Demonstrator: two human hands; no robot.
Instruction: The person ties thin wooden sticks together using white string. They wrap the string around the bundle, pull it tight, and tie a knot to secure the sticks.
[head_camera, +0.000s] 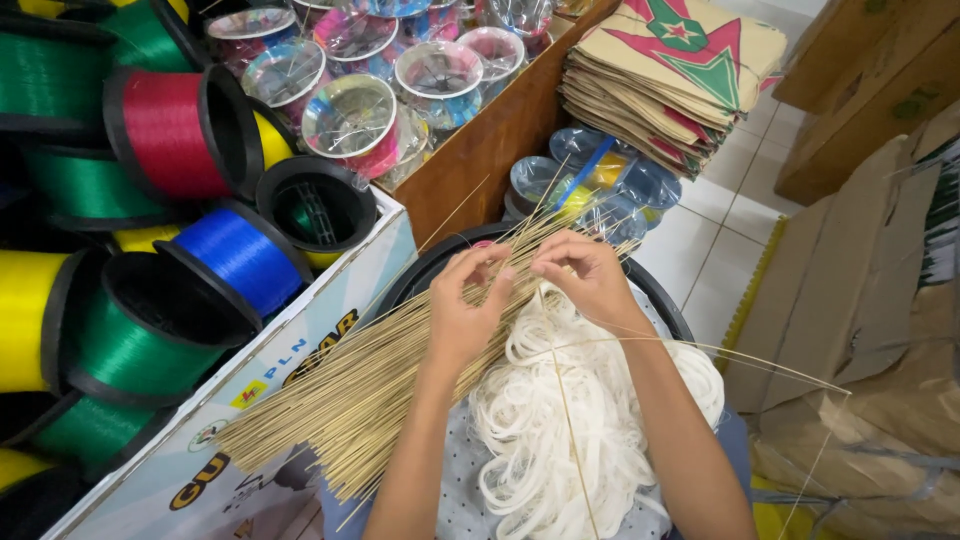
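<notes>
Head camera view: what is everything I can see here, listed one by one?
Thin bamboo sticks: one big bundle, tan, across the lap.
White loose cord: one pile, in the lap.
Large thread spools: about ten, green, yellow, red, blue, left.
Small clear-wrapped reels: many, multicoloured, top centre.
Paper kites: one stack, tan, red and green, top right.
Cardboard sheets: several, brown, right.
Left hand: on sticks.
Right hand: pinching sticks.

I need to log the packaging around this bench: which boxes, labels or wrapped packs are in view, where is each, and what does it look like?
Printed white and pale-blue cardboard box: lower left, holding thread spools, yellow and black lettering.
Plain brown cardboard cartons: right side, flattened and creased.
Clear plastic-wrapped spools: top centre, round, multicoloured.
Stack of tan paper kites: top right, red and green star print.
</notes>
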